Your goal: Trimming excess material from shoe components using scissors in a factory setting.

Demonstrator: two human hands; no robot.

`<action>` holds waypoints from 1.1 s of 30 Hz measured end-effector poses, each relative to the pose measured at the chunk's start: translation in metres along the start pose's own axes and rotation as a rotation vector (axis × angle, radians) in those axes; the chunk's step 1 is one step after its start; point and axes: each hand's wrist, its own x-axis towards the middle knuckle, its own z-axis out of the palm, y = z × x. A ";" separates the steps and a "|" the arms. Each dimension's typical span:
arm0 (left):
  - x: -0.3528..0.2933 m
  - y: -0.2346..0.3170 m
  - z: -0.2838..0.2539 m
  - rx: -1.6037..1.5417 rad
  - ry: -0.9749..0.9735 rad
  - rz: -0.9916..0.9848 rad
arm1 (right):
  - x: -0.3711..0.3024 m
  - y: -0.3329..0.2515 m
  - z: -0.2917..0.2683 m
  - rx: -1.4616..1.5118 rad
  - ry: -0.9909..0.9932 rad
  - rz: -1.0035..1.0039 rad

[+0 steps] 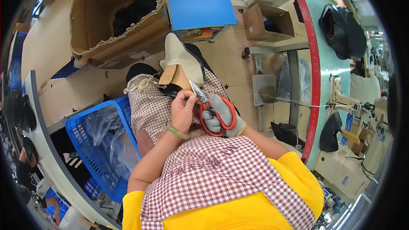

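Observation:
A cream shoe [194, 64] with a tan insole lies across my lap, toe pointing away from me. My left hand [183, 111], with a pale green bangle at the wrist, is closed in a pinch at the shoe's near edge. The exact bit between those fingertips is too small to make out. My right hand [228, 117], in a grey glove, grips a pair of red-handled scissors [233, 113]. Their metal blades reach up along the shoe's edge, right beside my left fingertips. Something black and glossy [170, 89] sits under the shoe's near left side.
At my left stands a blue plastic basket [91, 145] with clear bags. A large cardboard box [123, 44] with dark items and a blue-topped stool [202, 8] are ahead. On the right, a green table [330, 66] with a red edge bears a black bag [343, 32].

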 end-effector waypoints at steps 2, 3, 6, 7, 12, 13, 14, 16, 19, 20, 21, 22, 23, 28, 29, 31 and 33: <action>-0.002 0.001 -0.001 -0.035 -0.026 -0.013 | 0.000 0.006 -0.001 0.013 0.009 -0.032; -0.003 0.003 -0.001 -0.069 -0.040 -0.022 | 0.000 0.008 0.000 0.022 0.008 -0.056; -0.004 0.004 -0.005 -0.129 -0.057 -0.022 | 0.010 0.016 -0.006 0.004 0.002 -0.064; -0.005 0.005 -0.006 -0.135 -0.056 -0.017 | 0.012 0.017 -0.005 -0.005 0.026 -0.060; -0.010 0.004 -0.015 0.070 -0.092 -0.034 | 0.016 0.013 0.004 -0.021 0.000 -0.137; -0.012 0.003 -0.016 0.065 -0.091 -0.031 | 0.019 0.013 0.003 -0.021 -0.032 -0.162; -0.013 0.002 -0.017 0.055 -0.133 0.015 | 0.021 0.013 0.002 -0.026 -0.031 -0.162; -0.015 0.001 -0.019 0.044 -0.179 0.062 | 0.025 0.012 0.000 0.021 -0.012 -0.167; -0.017 0.000 -0.030 0.034 -0.266 -0.003 | 0.029 0.006 0.003 -0.039 0.063 -0.163; -0.016 -0.005 -0.034 0.144 -0.295 0.063 | 0.029 0.004 0.004 -0.042 0.061 -0.162; -0.015 -0.006 -0.037 0.250 -0.327 0.129 | 0.030 0.002 0.003 -0.037 0.066 -0.153; -0.014 -0.006 -0.040 0.245 -0.327 0.130 | 0.030 0.001 0.003 -0.033 0.072 -0.143; -0.014 -0.007 -0.043 0.311 -0.333 0.144 | 0.030 0.001 0.002 -0.037 0.075 -0.142; -0.023 0.000 -0.051 0.490 -0.356 0.175 | 0.023 0.004 -0.008 -0.101 0.111 -0.116; -0.025 0.000 -0.054 0.542 -0.391 0.173 | 0.021 0.005 -0.010 -0.106 0.112 -0.112; -0.029 0.006 -0.057 0.587 -0.429 0.170 | 0.015 0.009 -0.013 -0.180 0.115 -0.140; -0.034 0.015 -0.061 0.659 -0.495 0.152 | 0.011 0.012 -0.016 -0.155 0.106 -0.123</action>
